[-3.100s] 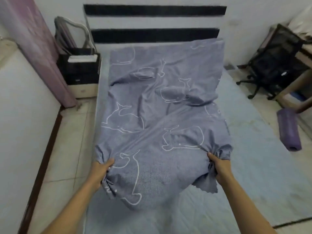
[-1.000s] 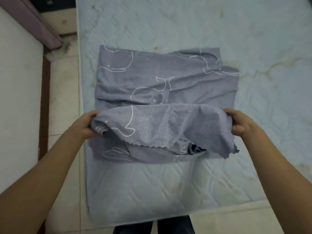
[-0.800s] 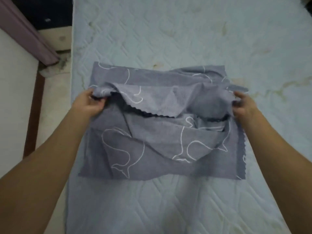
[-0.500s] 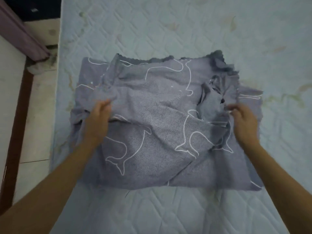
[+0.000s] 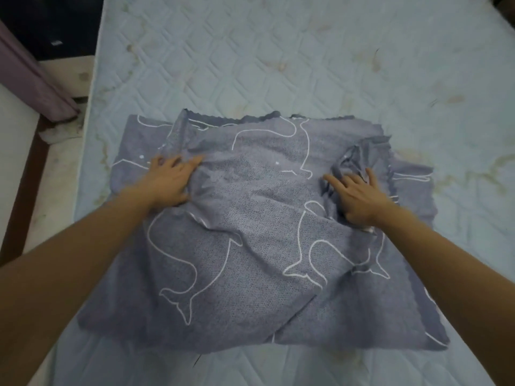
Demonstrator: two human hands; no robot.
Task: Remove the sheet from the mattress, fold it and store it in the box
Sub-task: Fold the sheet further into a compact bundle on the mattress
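Observation:
The grey-blue sheet (image 5: 259, 246) with white whale outlines lies folded in a rumpled rectangle on the pale quilted mattress (image 5: 278, 51). My left hand (image 5: 170, 181) rests flat on its upper left part, fingers spread over the cloth. My right hand (image 5: 356, 193) presses on the upper right part, fingers straight, just below a bunched, creased corner. Neither hand grips the cloth. No box is in view.
The mattress's left edge runs beside a tiled floor strip (image 5: 53, 168). A purple curtain (image 5: 30, 82) hangs at the far left, with a dark piece of furniture (image 5: 55, 23) behind it. The bare mattress shows yellowish stains.
Since the earlier frames I folded the near edge of the sheet forward over the rest, let go of it, and both hands now lie flat on the cloth, slightly spread apart.

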